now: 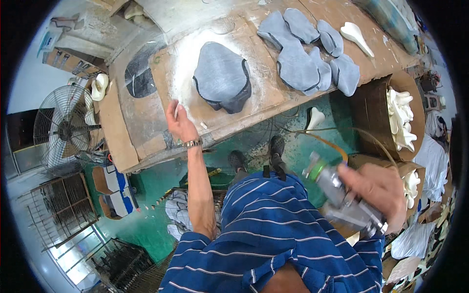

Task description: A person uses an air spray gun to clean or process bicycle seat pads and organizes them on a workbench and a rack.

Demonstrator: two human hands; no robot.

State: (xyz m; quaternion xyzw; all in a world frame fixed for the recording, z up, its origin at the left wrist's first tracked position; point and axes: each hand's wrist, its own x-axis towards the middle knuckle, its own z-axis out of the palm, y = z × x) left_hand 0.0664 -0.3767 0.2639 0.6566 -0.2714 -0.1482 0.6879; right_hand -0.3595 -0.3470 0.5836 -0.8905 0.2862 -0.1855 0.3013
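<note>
In my right hand (378, 190) is a metal spray gun (334, 188) with a green ring and a thin hose, held at the right of my body and slightly blurred by motion. My left hand (181, 124), a metal watch band on its wrist, reaches over the table's near edge with the fingers apart, holding nothing. Just right of it lies a grey, saddle-shaped cover (221, 73) with dark edges, apart from the fingers. It rests on a cardboard sheet (266, 80) dusted with white overspray.
Several grey covers (298, 66) lie overlapping at the table's right, beside a white saddle-shaped foam piece (356, 38). Cardboard barrels (373, 115) of white pieces stand to the right. A large fan (66, 129) is at the left. The hose (361, 131) crosses above the green floor.
</note>
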